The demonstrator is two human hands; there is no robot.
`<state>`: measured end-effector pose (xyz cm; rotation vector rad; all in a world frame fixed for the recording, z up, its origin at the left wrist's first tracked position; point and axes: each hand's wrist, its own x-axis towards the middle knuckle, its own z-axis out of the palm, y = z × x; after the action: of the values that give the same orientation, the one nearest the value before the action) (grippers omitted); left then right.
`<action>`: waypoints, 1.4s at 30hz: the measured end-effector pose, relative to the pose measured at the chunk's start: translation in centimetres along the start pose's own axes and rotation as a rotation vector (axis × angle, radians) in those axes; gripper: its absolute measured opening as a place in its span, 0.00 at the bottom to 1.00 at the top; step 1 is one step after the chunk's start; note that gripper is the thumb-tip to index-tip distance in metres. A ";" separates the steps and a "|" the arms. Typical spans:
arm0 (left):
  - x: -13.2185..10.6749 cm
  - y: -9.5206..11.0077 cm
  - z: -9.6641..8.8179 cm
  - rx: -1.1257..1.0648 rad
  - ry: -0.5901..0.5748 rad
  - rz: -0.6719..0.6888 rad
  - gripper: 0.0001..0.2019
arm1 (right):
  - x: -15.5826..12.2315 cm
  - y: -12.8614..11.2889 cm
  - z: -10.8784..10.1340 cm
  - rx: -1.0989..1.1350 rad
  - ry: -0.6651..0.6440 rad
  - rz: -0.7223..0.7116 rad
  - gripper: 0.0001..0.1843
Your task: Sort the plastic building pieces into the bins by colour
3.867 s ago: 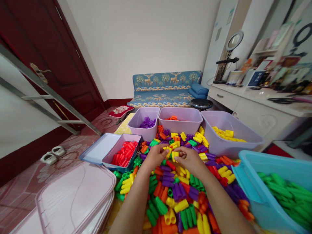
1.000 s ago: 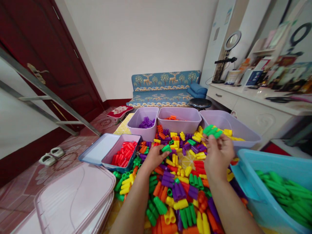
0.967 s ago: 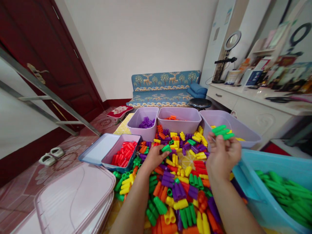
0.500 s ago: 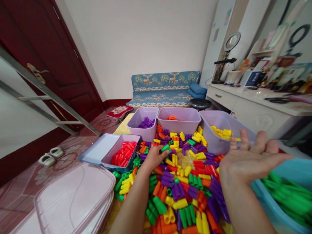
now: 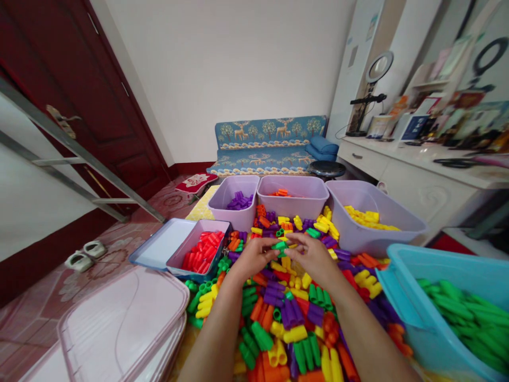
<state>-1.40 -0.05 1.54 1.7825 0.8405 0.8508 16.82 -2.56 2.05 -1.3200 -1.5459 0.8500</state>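
Green piece (image 5: 280,246) between left hand (image 5: 254,257) and right hand (image 5: 313,260)
Left fingers pinch it; right fingers half-curled against it, grip unclear; turquoise tub (image 5: 427,331) right of it.

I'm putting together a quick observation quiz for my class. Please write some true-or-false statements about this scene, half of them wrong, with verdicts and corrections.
1. The turquoise bin contains green pieces. True.
2. The back-left lilac tub contains yellow pieces. False: it contains purple pieces.
3. The left hand has a green piece at its fingers. True.
4. The right hand is inside the turquoise bin. False: it is over the loose pile, close to the left hand.
5. The middle lilac tub contains orange pieces. True.
6. The white shoes are on the sofa. False: they are on the floor.
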 end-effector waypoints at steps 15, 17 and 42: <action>0.2 0.8 0.1 -0.157 0.227 -0.034 0.16 | -0.1 -1.1 -0.8 0.273 0.109 0.011 0.14; 0.3 0.5 0.0 -0.119 0.248 -0.033 0.16 | -0.1 -1.9 -1.8 0.449 0.377 -0.044 0.16; -0.2 -2.1 -0.3 0.684 0.323 -0.189 0.21 | 0.9 2.6 -2.0 0.047 0.219 0.088 0.20</action>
<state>-2.08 0.51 -0.35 2.1171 1.6334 0.7887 19.62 -1.32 0.60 -1.4052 -1.2987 0.7634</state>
